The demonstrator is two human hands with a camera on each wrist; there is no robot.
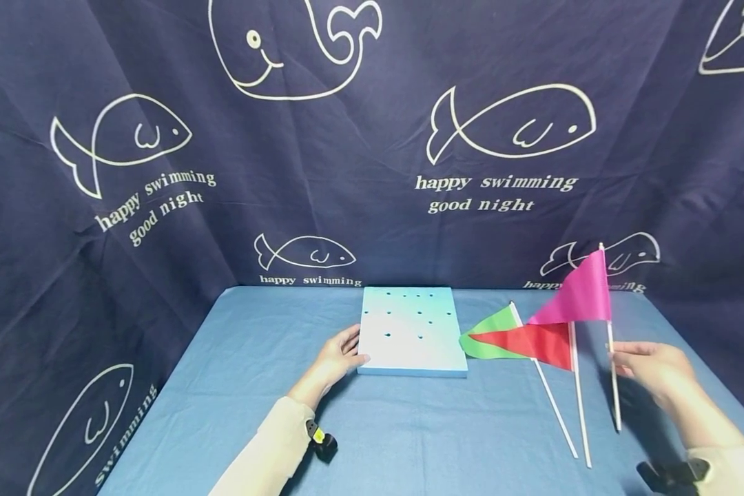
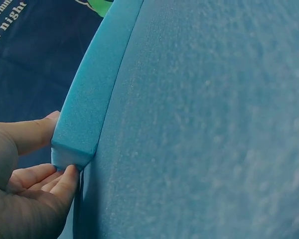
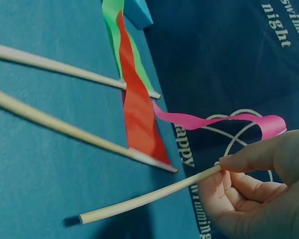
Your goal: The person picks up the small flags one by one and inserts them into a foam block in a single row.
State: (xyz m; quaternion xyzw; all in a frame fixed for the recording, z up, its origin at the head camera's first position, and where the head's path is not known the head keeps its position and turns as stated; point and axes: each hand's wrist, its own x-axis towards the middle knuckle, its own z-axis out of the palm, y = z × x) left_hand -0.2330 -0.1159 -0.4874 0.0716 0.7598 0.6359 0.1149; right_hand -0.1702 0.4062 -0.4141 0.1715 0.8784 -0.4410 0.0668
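Around eight o'clock on the pale blue perforated board (image 1: 403,353), we see the left hand (image 1: 335,355) clamped on its near corner. That board lies flat toward twelve o'clock on the cloth-covered desk (image 1: 409,427). We find nothing standing in any of its holes (image 1: 387,335), so we judge that the board's share of the work is not yet begun.

At the board's three o'clock, the green pennant flag (image 1: 502,322) lies on the desk, its tip reaching the board's edge; we cannot tell whether they touch. Over it lies the red pennant flag (image 1: 552,344), its stick (image 1: 583,413) running down toward six o'clock, the green one's toward five. Neither is in a hand, and we count both as left to do.

Farthest right, the magenta pennant flag (image 1: 589,293) points its top toward twelve, with the right hand (image 1: 657,368) clamped on its stick by thumb and fingers. We cannot tell whether its lower end touches the desk. Gripping this flag is done; by our reckoning, the work is at an early stage.
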